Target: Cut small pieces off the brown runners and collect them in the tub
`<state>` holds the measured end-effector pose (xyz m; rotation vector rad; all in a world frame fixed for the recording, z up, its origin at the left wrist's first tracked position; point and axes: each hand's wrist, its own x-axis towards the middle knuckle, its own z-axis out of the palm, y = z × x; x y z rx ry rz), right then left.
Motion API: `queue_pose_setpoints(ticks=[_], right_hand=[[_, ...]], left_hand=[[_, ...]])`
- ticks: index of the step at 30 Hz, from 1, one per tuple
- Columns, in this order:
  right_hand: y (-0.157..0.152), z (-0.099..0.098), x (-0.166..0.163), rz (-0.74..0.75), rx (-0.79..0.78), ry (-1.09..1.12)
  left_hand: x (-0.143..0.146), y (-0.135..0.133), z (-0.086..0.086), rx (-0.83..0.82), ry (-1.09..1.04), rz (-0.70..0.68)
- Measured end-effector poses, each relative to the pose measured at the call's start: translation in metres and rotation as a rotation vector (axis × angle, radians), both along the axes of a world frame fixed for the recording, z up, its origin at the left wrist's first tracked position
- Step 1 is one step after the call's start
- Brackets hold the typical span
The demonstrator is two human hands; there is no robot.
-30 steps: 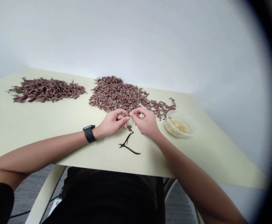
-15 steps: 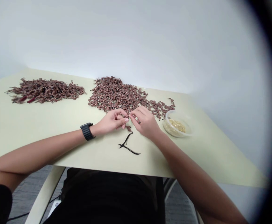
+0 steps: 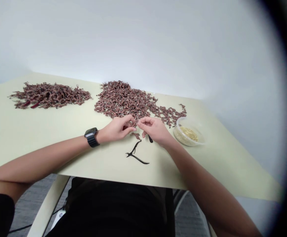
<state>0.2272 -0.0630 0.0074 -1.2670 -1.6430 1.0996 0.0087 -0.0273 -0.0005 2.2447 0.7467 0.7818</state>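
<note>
My left hand (image 3: pixel 120 127) and my right hand (image 3: pixel 155 130) meet fingertip to fingertip at the near edge of a heap of small reddish-brown twisted pieces (image 3: pixel 123 98). Both are closed in a pinch; what lies between the fingertips is too small to name. From beneath my right hand sticks out a black handle-like end (image 3: pixel 150 139); I cannot tell whether it is held or lies on the table. A few loose brown pieces (image 3: pixel 135 135) lie just below my left fingers. Nearer me rest black nippers (image 3: pixel 134 153), handles spread, touched by neither hand.
To the right stands a clear round plastic tub (image 3: pixel 182 140) holding small gold-coloured bits (image 3: pixel 189 134). Another brown heap (image 3: pixel 52 95) lies at the left, with dark red items (image 3: pixel 35 105) at its front. A wall (image 3: pixel 133 42) rises behind the pale table (image 3: pixel 84 164).
The fingertips have drawn slightly apart, and my right fingers have shifted. The black end under my right hand now shows. The whole view has moved a little.
</note>
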Motion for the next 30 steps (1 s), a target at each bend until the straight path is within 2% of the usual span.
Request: queue_pose_setpoints(ticks=[2, 5, 8, 11, 15, 18, 21, 27, 30], right_hand=[[0.002, -0.001, 0.002, 0.044, -0.098, 0.117], [0.004, -0.003, 0.004, 0.040, -0.063, 0.129], [0.004, -0.002, 0.004, 0.006, 0.077, 0.007], [0.003, 0.000, 0.003, -0.027, 0.242, -0.083], [0.000, 0.003, 0.002, -0.037, 0.544, -0.266], [-0.002, 0.004, 0.001, -0.018, 0.650, -0.361], [-0.003, 0.003, -0.001, -0.044, 0.624, -0.345], [-0.003, -0.003, -0.007, -0.086, 0.394, -0.147], [-0.002, -0.003, -0.008, -0.094, 0.343, -0.088]], left_hand=[[0.001, -0.001, 0.000, -0.047, -0.028, -0.002], [0.004, -0.003, 0.000, -0.244, -0.148, -0.049], [0.006, -0.003, 0.001, -0.419, -0.236, -0.126], [0.007, -0.003, 0.003, -0.514, -0.262, -0.159], [0.006, -0.004, 0.005, -0.566, -0.278, -0.150], [0.006, -0.006, 0.006, -0.562, -0.281, -0.144], [0.007, -0.008, 0.007, -0.538, -0.284, -0.128], [0.008, -0.009, 0.007, -0.469, -0.311, -0.100], [0.009, -0.009, 0.004, -0.431, -0.293, -0.064]])
